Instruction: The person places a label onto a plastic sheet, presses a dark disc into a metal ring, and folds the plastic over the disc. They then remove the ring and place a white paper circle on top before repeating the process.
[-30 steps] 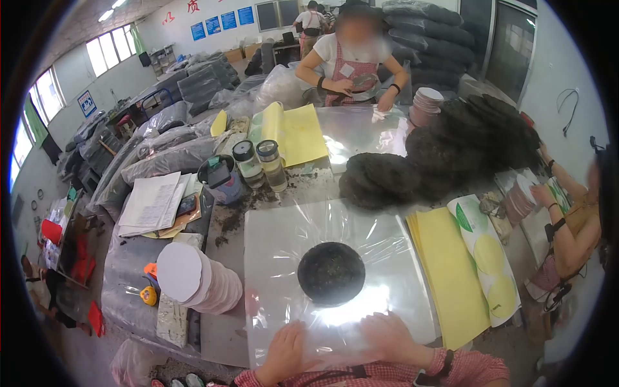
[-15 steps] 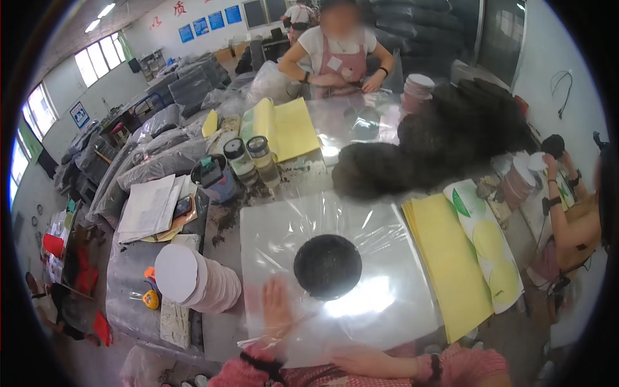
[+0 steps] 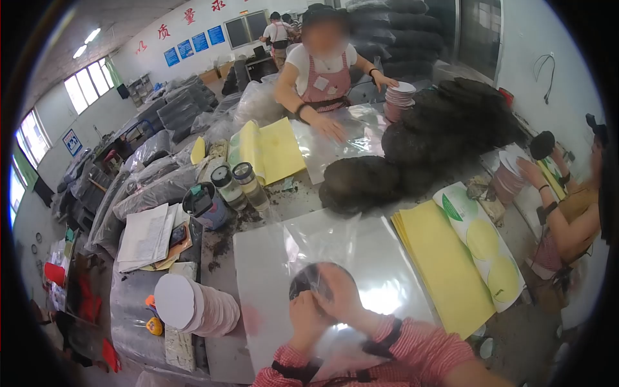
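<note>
Both hands are over a round black disc [image 3: 300, 282] lying on a pile of clear plastic sheets [image 3: 271, 258]. My left hand [image 3: 308, 319] is at the disc's near side, its fingers curled together on the clear film. From the right, my right hand [image 3: 342, 293] reaches across the disc, fingers bent and closed on the film close to the left hand. Creases in the film run up from between the hands. Much of the disc is hidden by my hands, and the fingertips are partly blurred.
Left stands a stack of white discs [image 3: 193, 306]; beyond are two glass jars [image 3: 240, 187] and a bucket [image 3: 205, 206]. Yellow sheets [image 3: 429, 267] lie right. Ahead is a dark, fluffy pile [image 3: 438, 142]. Co-workers [image 3: 316, 71] stand across and at right.
My left hand has moved right and my right hand up from the near edge; they now meet over the disc. The film is creased upward. The co-worker opposite has spread their arms over the table.
</note>
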A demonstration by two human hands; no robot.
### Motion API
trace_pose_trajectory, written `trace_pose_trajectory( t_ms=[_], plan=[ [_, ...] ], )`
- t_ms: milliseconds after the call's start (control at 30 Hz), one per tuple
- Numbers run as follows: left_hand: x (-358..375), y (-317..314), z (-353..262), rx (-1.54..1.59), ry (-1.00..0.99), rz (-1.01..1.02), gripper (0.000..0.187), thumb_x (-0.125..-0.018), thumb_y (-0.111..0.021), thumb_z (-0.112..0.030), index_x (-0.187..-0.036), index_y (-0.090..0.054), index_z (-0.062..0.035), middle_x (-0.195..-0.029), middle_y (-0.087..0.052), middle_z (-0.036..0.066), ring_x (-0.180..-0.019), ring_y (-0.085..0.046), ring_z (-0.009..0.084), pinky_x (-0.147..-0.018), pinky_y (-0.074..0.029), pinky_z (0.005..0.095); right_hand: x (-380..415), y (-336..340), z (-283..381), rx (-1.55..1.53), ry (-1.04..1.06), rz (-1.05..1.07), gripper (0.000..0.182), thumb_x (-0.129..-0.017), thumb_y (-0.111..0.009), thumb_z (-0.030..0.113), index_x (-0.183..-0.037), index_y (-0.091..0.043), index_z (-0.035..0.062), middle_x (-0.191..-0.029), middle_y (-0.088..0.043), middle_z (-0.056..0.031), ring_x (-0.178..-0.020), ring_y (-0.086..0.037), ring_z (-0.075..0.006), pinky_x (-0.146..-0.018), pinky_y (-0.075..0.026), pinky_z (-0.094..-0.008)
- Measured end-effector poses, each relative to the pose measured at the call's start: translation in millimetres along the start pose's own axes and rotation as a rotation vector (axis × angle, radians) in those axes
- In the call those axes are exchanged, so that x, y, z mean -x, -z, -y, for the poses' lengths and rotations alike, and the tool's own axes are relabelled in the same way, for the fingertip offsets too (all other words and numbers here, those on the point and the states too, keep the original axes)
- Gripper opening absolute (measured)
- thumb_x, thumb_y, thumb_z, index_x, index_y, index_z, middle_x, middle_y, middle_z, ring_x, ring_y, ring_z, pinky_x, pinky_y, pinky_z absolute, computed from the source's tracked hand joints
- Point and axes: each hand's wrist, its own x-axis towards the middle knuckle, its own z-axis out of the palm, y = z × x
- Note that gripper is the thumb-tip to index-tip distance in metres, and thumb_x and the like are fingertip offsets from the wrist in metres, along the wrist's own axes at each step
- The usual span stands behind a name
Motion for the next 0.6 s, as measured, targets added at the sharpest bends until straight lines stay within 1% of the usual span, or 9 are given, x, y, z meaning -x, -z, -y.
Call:
trace_pose_trajectory(
  t_ms=[100, 167, 233, 300, 400, 433, 500, 567, 600],
  plan=[
    [9, 17, 16, 0.163, -0.205, -0.261, 0.095, -0.068, -0.09, -0.032, -0.141, -0.04, 0.003, -0.136, -0.049, 0.024, -0.124, -0.052, 0.0358, -0.109, -0.039, 0.0464, 18, -8, -23, 0.084, 0.155, 0.059, 0.045, -0.078, -0.068, 0.003, -0.124, -0.064, 0.0045, -0.119, -0.066, -0.017, -0.113, -0.062, -0.036, -0.106, -0.046, -0.0459],
    [-2, 31, 12, 0.197, -0.155, -0.216, 0.103, -0.073, -0.086, -0.033, -0.15, -0.029, 0.0037, -0.145, -0.039, 0.025, -0.135, -0.043, 0.0351, -0.115, -0.034, 0.044, 27, -4, -31, 0.115, -0.02, 0.275, 0.044, -0.079, -0.067, 0.003, -0.123, -0.064, 0.0048, -0.113, -0.066, -0.0173, -0.108, -0.063, -0.0365, -0.098, -0.05, -0.0436],
    [-21, 26, 7, 0.642, -0.1, -0.037, 0.097, -0.079, -0.081, -0.032, -0.152, -0.028, 0.0038, -0.149, -0.037, 0.025, -0.138, -0.041, 0.0357, -0.117, -0.031, 0.044, 29, 5, -27, 0.033, -0.008, 0.324, 0.043, -0.078, -0.067, 0.005, -0.121, -0.064, 0.0036, -0.114, -0.066, -0.0184, -0.109, -0.063, -0.0369, -0.098, -0.05, -0.0432],
    [-26, 1, 0, 0.191, -0.322, -0.076, 0.057, -0.085, -0.072, -0.02, -0.135, -0.054, -0.0008, -0.138, -0.053, 0.022, -0.132, -0.048, 0.0396, -0.117, -0.032, 0.0494, 12, 17, -21, -0.121, 0.089, 0.412, 0.044, -0.077, -0.067, 0.01, -0.119, -0.064, 0.0013, -0.115, -0.065, -0.0206, -0.11, -0.062, -0.0377, -0.098, -0.05, -0.0424],
    [-25, -7, 8, 0.128, -0.342, -0.114, 0.048, -0.088, -0.072, -0.02, -0.13, -0.057, -0.0035, -0.137, -0.054, 0.017, -0.124, -0.054, 0.0402, -0.114, -0.036, 0.052, 17, 53, -48, -0.266, -0.026, -0.138, 0.043, -0.083, -0.061, 0.014, -0.124, -0.061, -0.0003, -0.117, -0.065, -0.0181, -0.115, -0.062, -0.0305, -0.101, -0.047, -0.0414],
    [-26, -11, 12, 0.107, -0.342, -0.099, 0.047, -0.087, -0.073, -0.02, -0.128, -0.058, -0.0032, -0.135, -0.055, 0.017, -0.121, -0.056, 0.0388, -0.113, -0.037, 0.0514, 17, 46, -63, -0.19, -0.27, -0.382, 0.038, -0.095, -0.056, 0.021, -0.125, -0.06, -0.0009, -0.116, -0.066, -0.0161, -0.114, -0.062, -0.0271, -0.099, -0.047, -0.0403],
    [-19, -12, 12, 0.079, -0.342, -0.053, 0.046, -0.087, -0.074, -0.021, -0.126, -0.058, -0.0028, -0.134, -0.056, 0.018, -0.118, -0.058, 0.0374, -0.112, -0.038, 0.0507, -20, 8, -116, -0.785, -0.861, -0.593, 0.041, -0.103, -0.049, 0.031, -0.128, -0.058, 0.0002, -0.12, -0.066, -0.0147, -0.115, -0.062, -0.0262, -0.1, -0.046, -0.0402],
    [-17, -13, 0, 0.407, -0.056, -0.159, 0.045, -0.086, -0.075, -0.022, -0.124, -0.06, -0.0017, -0.128, -0.057, 0.018, -0.117, -0.059, 0.0352, -0.11, -0.04, 0.05, -52, -6, -100, -1.124, -0.834, -0.333, 0.049, -0.106, -0.046, 0.041, -0.132, -0.056, 0.0007, -0.125, -0.065, -0.0136, -0.115, -0.062, -0.0237, -0.099, -0.047, -0.0373],
    [-19, -9, -8, 0.406, -0.057, -0.164, 0.045, -0.086, -0.075, -0.022, -0.124, -0.06, -0.0017, -0.128, -0.057, 0.018, -0.117, -0.059, 0.0352, -0.11, -0.04, 0.05, -64, -4, -73, -0.998, -0.515, -0.162, 0.047, -0.106, -0.044, 0.04, -0.129, -0.058, 0.0016, -0.126, -0.065, -0.0132, -0.116, -0.062, -0.0228, -0.098, -0.047, -0.036]
  ],
)
